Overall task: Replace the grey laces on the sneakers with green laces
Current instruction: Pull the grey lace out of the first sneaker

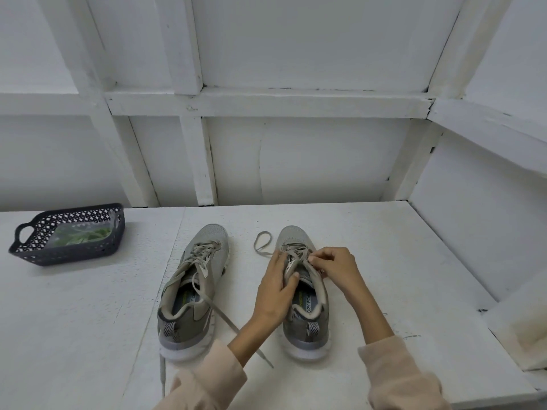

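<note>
Both hands are on the right-hand sneaker [306, 327]: the left hand [276, 287] grips its tongue and side, the right hand [336, 266] pinches its grey lace [296, 249]. The other sneaker [189, 294] stands just beside it, and the green laces [80, 236] lie in a dark basket [68, 257] well apart.

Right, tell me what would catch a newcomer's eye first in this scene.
The two hands meet on the right-hand sneaker at centre: the left hand grips its tongue while the right hand pinches a grey lace. The other sneaker stands just left, laces trailing loose. Far left, a dark basket holds green laces in a clear bag.
</note>
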A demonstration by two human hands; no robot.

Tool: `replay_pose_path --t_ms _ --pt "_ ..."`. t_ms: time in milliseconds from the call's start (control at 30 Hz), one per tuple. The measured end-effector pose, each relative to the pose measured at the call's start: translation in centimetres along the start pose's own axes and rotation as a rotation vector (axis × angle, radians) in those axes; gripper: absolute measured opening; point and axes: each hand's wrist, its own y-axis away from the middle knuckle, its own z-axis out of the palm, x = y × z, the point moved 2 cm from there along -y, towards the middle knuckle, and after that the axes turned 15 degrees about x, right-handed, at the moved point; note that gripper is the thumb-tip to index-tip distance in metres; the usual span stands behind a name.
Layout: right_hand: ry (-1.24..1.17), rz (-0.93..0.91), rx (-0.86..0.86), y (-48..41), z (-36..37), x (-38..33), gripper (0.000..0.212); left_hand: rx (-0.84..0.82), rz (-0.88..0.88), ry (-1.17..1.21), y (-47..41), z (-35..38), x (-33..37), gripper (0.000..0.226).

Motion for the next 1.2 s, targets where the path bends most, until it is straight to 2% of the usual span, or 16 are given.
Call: replay_pose_path --t_ms 100,233,367,500,800,1033,1200 --pt "0.030 -0.008 -0.028 -0.4 -0.1 -0.7 0.014 0.021 0.000 0.038 0.5 0.5 0.0 0.051" --pt "0.016 0.003 -0.098 -0.4 -0.4 -1.1 0.001 0.023 -0.003 0.104 0.7 0.5 -0.1 0.050" --pt "0.048 -0.025 -0.118 -0.5 -0.3 -0.8 0.002 0.058 -0.008 0.135 0.9 0.7 -0.3 0.050" --pt "0.118 -0.090 -0.121 -0.6 -0.1 -0.6 0.013 0.068 -0.023 0.142 0.9 0.8 -0.8 0.050" --pt "0.141 -0.108 -0.190 -0.8 -0.2 -1.2 0.006 0.068 -0.030 0.134 0.9 0.9 -0.8 0.049" --pt "0.408 -0.155 -0.232 -1.1 0.5 -2.2 0.017 0.071 -0.025 0.134 0.9 0.9 -0.7 0.048" --pt "0.326 -0.070 -0.279 -1.3 0.5 -2.8 0.022 0.080 -0.022 0.134 0.9 0.8 -0.8 0.047"
